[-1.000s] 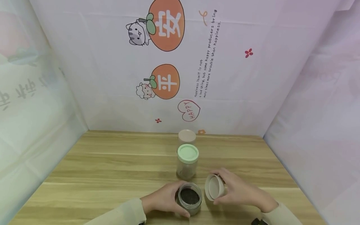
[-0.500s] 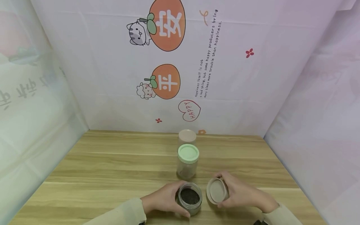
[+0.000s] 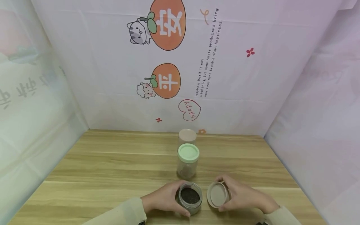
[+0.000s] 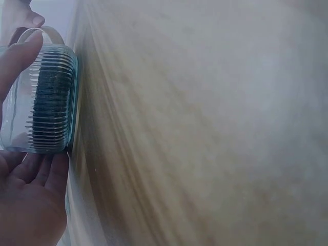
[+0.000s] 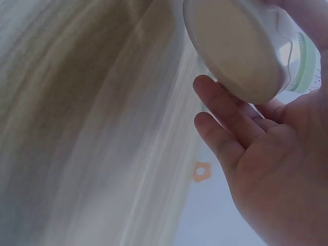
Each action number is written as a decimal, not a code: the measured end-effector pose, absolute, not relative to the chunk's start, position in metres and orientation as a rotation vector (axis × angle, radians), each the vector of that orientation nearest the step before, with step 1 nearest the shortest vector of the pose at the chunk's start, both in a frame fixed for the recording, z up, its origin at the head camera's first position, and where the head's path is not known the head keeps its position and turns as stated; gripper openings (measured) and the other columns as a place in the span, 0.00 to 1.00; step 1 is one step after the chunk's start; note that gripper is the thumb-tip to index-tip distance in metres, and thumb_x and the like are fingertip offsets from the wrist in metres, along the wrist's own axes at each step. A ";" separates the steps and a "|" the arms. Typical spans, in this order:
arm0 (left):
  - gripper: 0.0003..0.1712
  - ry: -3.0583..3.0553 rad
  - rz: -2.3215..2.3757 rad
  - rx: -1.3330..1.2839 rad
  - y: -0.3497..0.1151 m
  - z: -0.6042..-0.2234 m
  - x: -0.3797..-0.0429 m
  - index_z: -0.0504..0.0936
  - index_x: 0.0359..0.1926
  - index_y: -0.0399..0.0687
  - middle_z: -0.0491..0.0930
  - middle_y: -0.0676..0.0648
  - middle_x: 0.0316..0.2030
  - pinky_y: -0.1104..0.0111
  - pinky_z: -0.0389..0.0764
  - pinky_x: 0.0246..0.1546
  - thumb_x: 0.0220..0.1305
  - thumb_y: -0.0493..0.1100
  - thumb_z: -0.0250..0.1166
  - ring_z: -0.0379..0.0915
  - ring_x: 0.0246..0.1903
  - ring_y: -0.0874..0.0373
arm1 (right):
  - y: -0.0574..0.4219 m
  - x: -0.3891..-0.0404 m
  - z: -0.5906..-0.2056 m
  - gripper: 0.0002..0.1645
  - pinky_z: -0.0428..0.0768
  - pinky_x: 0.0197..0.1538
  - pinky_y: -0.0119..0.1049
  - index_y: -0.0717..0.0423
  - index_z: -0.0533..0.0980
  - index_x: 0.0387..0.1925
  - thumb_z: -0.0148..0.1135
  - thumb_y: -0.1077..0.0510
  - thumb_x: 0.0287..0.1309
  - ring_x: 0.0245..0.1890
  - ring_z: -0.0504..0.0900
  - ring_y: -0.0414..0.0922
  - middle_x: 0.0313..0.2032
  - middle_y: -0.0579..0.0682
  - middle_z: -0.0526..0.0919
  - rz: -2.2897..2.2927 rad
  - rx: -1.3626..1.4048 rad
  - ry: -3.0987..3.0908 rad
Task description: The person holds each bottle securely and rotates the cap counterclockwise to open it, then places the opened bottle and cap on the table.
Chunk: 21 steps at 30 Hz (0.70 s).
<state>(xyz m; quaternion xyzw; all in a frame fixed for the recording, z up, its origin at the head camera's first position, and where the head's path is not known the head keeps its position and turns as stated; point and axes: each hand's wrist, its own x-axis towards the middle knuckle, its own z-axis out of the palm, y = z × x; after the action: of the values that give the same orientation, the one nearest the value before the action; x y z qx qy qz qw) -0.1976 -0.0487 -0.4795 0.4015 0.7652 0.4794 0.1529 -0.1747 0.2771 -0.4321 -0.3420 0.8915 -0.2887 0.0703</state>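
Bottom ctr of frame: left hand (image 3: 164, 197) curled round uncapped jar (image 3: 194, 211), thumb one side, fingers t'other; jar upright on table (image 3: 121, 162), mouth up, long axis vertical, dark grainy contents (image 3: 190, 195) (can't ID). Just R of it, apart, right hand (image 3: 243, 195) has beige lid (image 3: 218, 194) pinched btwn thumb & fingers, other fingers loose in R wrist view. Change: vs a sec ago lid's lower in frame, bit further R & turned flatter, ringed face mostly up; jar & left hand look unmoved. Prob means jar's mouth is left clear w/ lid off to side; can't tell if lid touches table. Mid-frame behind: green-lidded jar (image 3: 187, 167), capped, upright. Further back, pinkish-lidded jar (image 3: 187, 135), partly hidden by it. Farthest, upper frame: printed cloth (image 3: 230, 84)
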 end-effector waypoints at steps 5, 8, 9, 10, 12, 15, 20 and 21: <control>0.46 2.203 1.375 1.156 -0.049 -0.480 -0.198 0.71 0.67 0.56 0.76 0.58 0.59 0.67 0.69 0.63 0.48 0.53 0.82 0.71 0.59 0.64 | 0.279 -0.174 -0.435 0.49 0.79 0.52 0.39 0.58 0.66 0.60 0.80 0.41 0.44 0.51 0.75 0.42 0.53 0.48 0.74 -0.875 -1.034 2.666; 0.46 2.207 1.374 1.164 -0.049 -0.480 -0.198 0.71 0.67 0.56 0.76 0.58 0.59 0.67 0.69 0.63 0.48 0.52 0.82 0.71 0.59 0.63 | 0.282 -0.174 -0.438 0.50 0.79 0.52 0.40 0.59 0.66 0.61 0.80 0.41 0.43 0.51 0.76 0.42 0.54 0.48 0.75 -0.861 -1.050 2.681; 0.46 2.210 1.372 1.166 -0.049 -0.479 -0.197 0.71 0.67 0.55 0.76 0.58 0.59 0.67 0.69 0.63 0.47 0.53 0.82 0.71 0.59 0.63 | 0.282 -0.175 -0.439 0.51 0.79 0.52 0.40 0.59 0.67 0.62 0.80 0.40 0.43 0.51 0.76 0.42 0.54 0.48 0.75 -0.854 -1.052 2.684; 0.46 2.215 1.370 1.172 -0.049 -0.479 -0.197 0.71 0.67 0.55 0.76 0.58 0.59 0.67 0.70 0.63 0.47 0.53 0.82 0.71 0.59 0.63 | 0.284 -0.175 -0.440 0.51 0.79 0.53 0.41 0.61 0.67 0.62 0.81 0.41 0.43 0.52 0.76 0.43 0.54 0.49 0.76 -0.854 -1.063 2.682; 0.46 2.216 1.369 1.179 -0.048 -0.478 -0.197 0.71 0.67 0.55 0.76 0.57 0.59 0.66 0.70 0.63 0.48 0.52 0.82 0.71 0.59 0.63 | 0.286 -0.176 -0.442 0.52 0.79 0.54 0.42 0.62 0.68 0.63 0.81 0.41 0.42 0.53 0.77 0.44 0.55 0.50 0.77 -0.840 -1.088 2.683; 0.46 2.212 1.368 1.178 -0.048 -0.477 -0.196 0.71 0.67 0.55 0.76 0.58 0.59 0.66 0.70 0.63 0.48 0.52 0.82 0.71 0.59 0.63 | 0.289 -0.177 -0.445 0.53 0.78 0.56 0.42 0.64 0.69 0.63 0.81 0.42 0.41 0.54 0.77 0.45 0.57 0.52 0.77 -0.819 -1.117 2.673; 0.46 2.189 1.370 1.167 -0.048 -0.477 -0.196 0.70 0.67 0.55 0.75 0.58 0.59 0.66 0.69 0.63 0.48 0.51 0.82 0.71 0.60 0.63 | 0.291 -0.175 -0.446 0.53 0.77 0.57 0.41 0.65 0.68 0.64 0.81 0.44 0.42 0.56 0.75 0.46 0.59 0.53 0.76 -0.809 -1.113 2.656; 0.46 2.187 1.370 1.166 -0.048 -0.477 -0.197 0.70 0.67 0.55 0.75 0.58 0.59 0.66 0.69 0.63 0.48 0.51 0.82 0.71 0.60 0.63 | 0.291 -0.175 -0.446 0.53 0.77 0.57 0.41 0.65 0.68 0.64 0.81 0.44 0.41 0.56 0.75 0.46 0.59 0.53 0.76 -0.807 -1.107 2.655</control>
<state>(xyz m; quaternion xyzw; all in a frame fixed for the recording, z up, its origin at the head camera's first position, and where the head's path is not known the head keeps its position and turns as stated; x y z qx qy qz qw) -0.1965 -0.0480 -0.4771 0.4067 0.7631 0.4780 0.1543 -0.1749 0.2914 -0.4457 -0.3694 0.8860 -0.2694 0.0771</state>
